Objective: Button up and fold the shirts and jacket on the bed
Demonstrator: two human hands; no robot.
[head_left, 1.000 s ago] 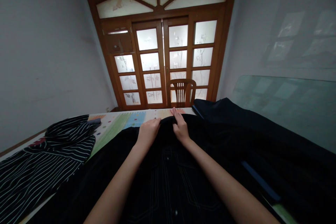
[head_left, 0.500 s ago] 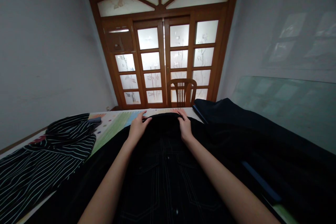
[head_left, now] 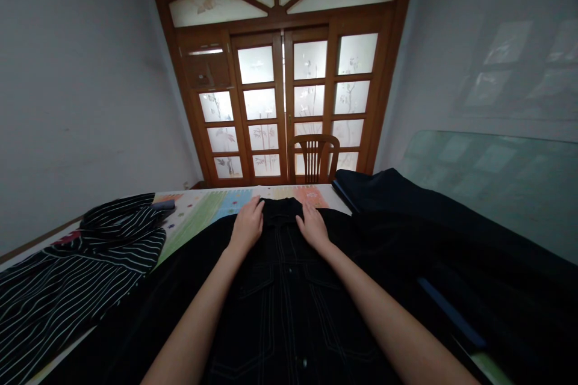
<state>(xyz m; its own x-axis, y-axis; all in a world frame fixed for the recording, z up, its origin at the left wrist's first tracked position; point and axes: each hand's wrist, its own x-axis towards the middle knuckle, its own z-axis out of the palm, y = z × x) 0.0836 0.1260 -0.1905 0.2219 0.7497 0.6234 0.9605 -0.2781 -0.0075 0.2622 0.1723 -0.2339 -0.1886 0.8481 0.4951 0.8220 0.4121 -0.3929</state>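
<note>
A black denim jacket (head_left: 289,295) with buttons, chest pockets and pale stitching lies spread out, its collar at the far end. My left hand (head_left: 248,224) is closed on the left edge of the collar, fingers pressed together. At the collar's right edge, my right hand (head_left: 313,224) grips the cloth between thumb and fingers. The collar (head_left: 280,207) stands up between both hands. Part of the jacket's front is covered by my forearms, and its sleeves merge into dark areas on either side.
A striped black-and-white garment (head_left: 99,264) lies at the left. Dark folded cloth (head_left: 388,192) sits at the right. Under them is a colourful patterned cover (head_left: 198,216). A wooden chair (head_left: 312,159) stands beyond, before glazed wooden doors (head_left: 284,102). A pale green panel (head_left: 487,174) leans at the right wall.
Both hands have moved inward and closed on the collar's edges. The collar, a wide low curve before, now stands narrower and more defined, uncovering more of the patterned cover behind it.
</note>
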